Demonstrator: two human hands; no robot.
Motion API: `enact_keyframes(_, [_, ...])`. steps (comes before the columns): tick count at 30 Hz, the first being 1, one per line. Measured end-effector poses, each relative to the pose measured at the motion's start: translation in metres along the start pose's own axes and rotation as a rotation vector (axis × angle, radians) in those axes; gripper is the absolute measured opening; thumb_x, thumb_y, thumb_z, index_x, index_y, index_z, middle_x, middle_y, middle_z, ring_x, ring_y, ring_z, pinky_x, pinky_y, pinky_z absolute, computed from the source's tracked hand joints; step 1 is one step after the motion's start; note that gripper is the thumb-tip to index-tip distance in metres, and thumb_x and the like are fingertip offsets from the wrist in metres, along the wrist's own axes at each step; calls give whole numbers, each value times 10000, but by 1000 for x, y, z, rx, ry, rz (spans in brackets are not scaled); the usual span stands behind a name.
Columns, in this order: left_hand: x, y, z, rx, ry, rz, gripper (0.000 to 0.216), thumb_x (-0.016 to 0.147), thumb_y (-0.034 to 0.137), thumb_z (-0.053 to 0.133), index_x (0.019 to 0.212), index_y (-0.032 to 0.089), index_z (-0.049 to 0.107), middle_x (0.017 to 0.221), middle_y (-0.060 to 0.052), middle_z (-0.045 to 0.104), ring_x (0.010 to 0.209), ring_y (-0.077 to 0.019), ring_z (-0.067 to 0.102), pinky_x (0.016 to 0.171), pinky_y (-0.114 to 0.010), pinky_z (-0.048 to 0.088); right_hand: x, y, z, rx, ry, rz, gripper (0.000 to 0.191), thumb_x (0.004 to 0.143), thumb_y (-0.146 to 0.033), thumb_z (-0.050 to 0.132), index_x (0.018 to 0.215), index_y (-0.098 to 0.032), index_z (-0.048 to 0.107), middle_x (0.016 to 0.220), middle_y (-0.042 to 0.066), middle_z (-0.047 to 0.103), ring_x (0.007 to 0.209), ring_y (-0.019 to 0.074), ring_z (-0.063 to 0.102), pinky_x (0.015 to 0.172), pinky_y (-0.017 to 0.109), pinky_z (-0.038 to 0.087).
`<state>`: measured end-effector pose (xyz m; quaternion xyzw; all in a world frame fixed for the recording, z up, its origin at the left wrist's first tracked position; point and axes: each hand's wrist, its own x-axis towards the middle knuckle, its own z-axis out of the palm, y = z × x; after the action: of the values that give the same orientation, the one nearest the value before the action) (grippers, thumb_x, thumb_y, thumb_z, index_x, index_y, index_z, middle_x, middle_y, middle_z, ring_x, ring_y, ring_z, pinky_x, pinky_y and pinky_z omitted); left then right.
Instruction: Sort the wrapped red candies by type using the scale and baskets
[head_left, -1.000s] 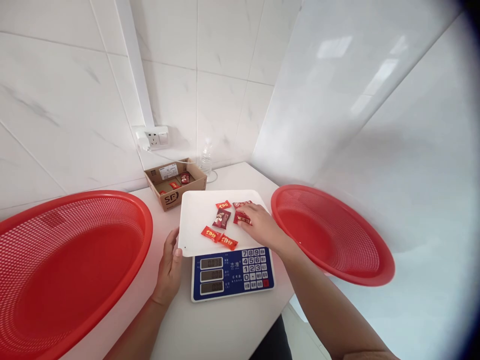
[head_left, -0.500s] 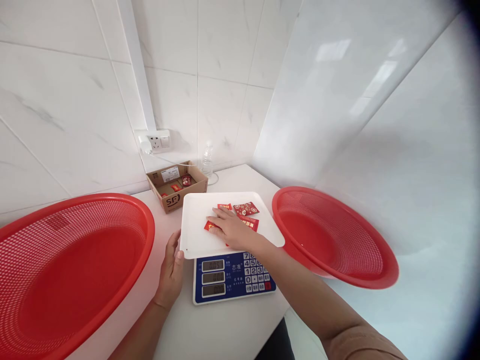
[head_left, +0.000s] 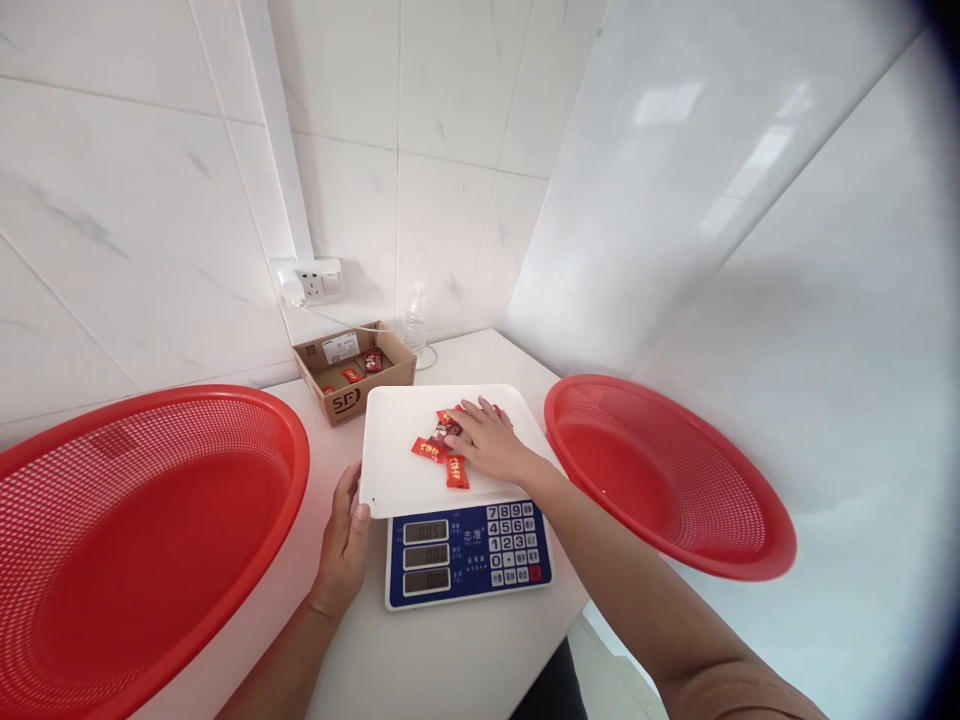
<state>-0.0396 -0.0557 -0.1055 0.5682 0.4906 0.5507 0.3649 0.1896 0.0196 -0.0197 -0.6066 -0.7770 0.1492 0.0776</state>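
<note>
My left hand is at the left front corner of a white weighing pan, with fingers and thumb against its edge. The pan rests on a blue digital scale with a keypad and displays. Palm down over the pan, my right hand has its fingers outstretched on several small red packets, partly covering them. One red packet lies in front of the fingers, another red packet to their left. A darker red packet shows beside the fingertips.
Large red perforated baskets stand on both sides, the left basket and the right basket. Behind the pan are a cardboard box with a few red packets in it and a clear bottle. A cord runs from a wall socket.
My right hand has shifted right and slightly back across the pan. The packets under it have moved, and some on the left and front are uncovered. My left hand has stayed at the corner.
</note>
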Motion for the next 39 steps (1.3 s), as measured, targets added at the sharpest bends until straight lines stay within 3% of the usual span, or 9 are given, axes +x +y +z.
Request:
enact_keyframes(6, [0, -3, -1, 9, 7, -8, 545, 892, 508, 378, 1364, 236, 351, 1424, -100, 416, 1339, -252, 356, 1060, -425, 374, 12, -18, 11, -24, 26, -159, 542, 925, -533, 303, 1371, -256, 437, 1515, 65, 280, 1414, 322, 107, 1116, 541, 94])
enact_keyframes(10, [-1, -6, -2, 9, -2, -1, 530, 902, 493, 369, 1369, 244, 342, 1441, -93, 393, 1349, -250, 337, 1063, -425, 364, 11, -21, 4, 39, -34, -221, 591, 906, -586, 308, 1390, -262, 412, 1528, 62, 250, 1423, 308, 78, 1125, 525, 93])
enact_keyframes(17, [0, -4, -1, 7, 13, 1, 548, 891, 517, 377, 1357, 230, 350, 1438, -96, 401, 1342, -245, 350, 1060, -401, 369, -7, -10, -5, 55, -152, -270, 795, 739, -641, 578, 1433, -381, 289, 1563, 7, 102, 1420, 339, -39, 1113, 577, 50])
enact_keyframes(22, [0, -3, -1, 14, 13, -32, 548, 891, 515, 379, 1364, 239, 348, 1443, -96, 398, 1351, -242, 340, 1062, -402, 372, 0, 4, -2, 22, -125, -242, 645, 846, -572, 466, 1435, -389, 277, 1562, -12, 102, 1423, 314, -41, 1122, 554, 27])
enact_keyframes(27, [-2, -6, -2, 0, 4, -27, 524, 905, 478, 375, 1380, 260, 333, 1465, -82, 372, 1369, -239, 309, 1080, -406, 353, 1, 0, -6, -1, -62, -207, 653, 841, -588, 462, 1430, -345, 323, 1559, 12, 127, 1426, 309, -22, 1130, 537, 23])
enact_keyframes(33, [0, -4, -2, 3, 9, -42, 544, 895, 489, 388, 1377, 241, 343, 1447, -99, 393, 1350, -261, 339, 1055, -427, 382, -11, -23, -8, -7, -193, -276, 751, 797, -637, 496, 1450, -348, 261, 1560, 7, 108, 1416, 307, -117, 1103, 589, -12])
enact_keyframes(39, [-1, -1, -2, -2, -6, -55, 566, 885, 529, 378, 1373, 246, 336, 1454, -93, 384, 1357, -257, 326, 1049, -412, 390, -18, -24, -14, 30, -262, -293, 634, 792, -644, 505, 1369, -397, 414, 1565, -31, 66, 1412, 292, -145, 1109, 571, -17])
